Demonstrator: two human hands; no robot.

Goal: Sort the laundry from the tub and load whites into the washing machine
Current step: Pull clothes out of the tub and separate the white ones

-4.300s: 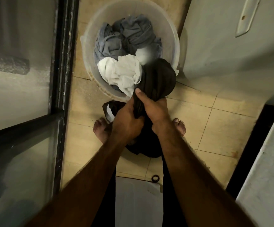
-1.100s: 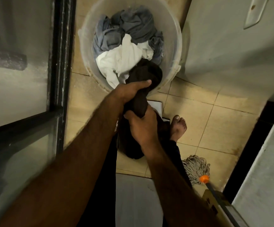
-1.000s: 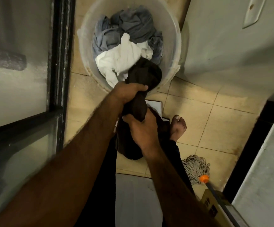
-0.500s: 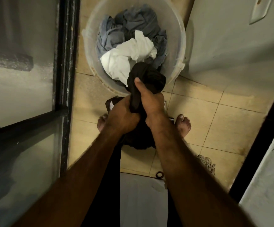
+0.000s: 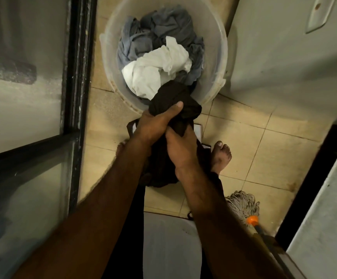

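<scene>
Looking straight down here. Both hands are bunched together mid-frame, clamped on a dark garment (image 5: pixel 173 105). The left hand (image 5: pixel 155 123) sits higher up, fingers wrapped over the bunched top of the cloth, and the right hand (image 5: pixel 180 148) is just below it, touching it, gripping the same cloth where it hangs down. The rest of the garment drapes toward the floor (image 5: pixel 264 150) between the feet, and only the right foot (image 5: pixel 221 156) shows clearly.

The tub (image 5: pixel 218 63) is in the upper middle of the frame, a pale see-through plastic one sitting on the beige tiles. The bunched top of the garment overlaps its near rim. Inside there's a white piece (image 5: pixel 153 71) lying on top toward the near side, with grey-blue clothes (image 5: pixel 159 31) piled behind and around it.

A black-framed glass door (image 5: pixel 75 77) runs down the left side. Lower right has a mop (image 5: pixel 243 204) with stringy head and an orange collar. A pale appliance body (image 5: pixel 284 57) fills the upper right, touching or just beside the tub; I can't tell if that's the washer.
</scene>
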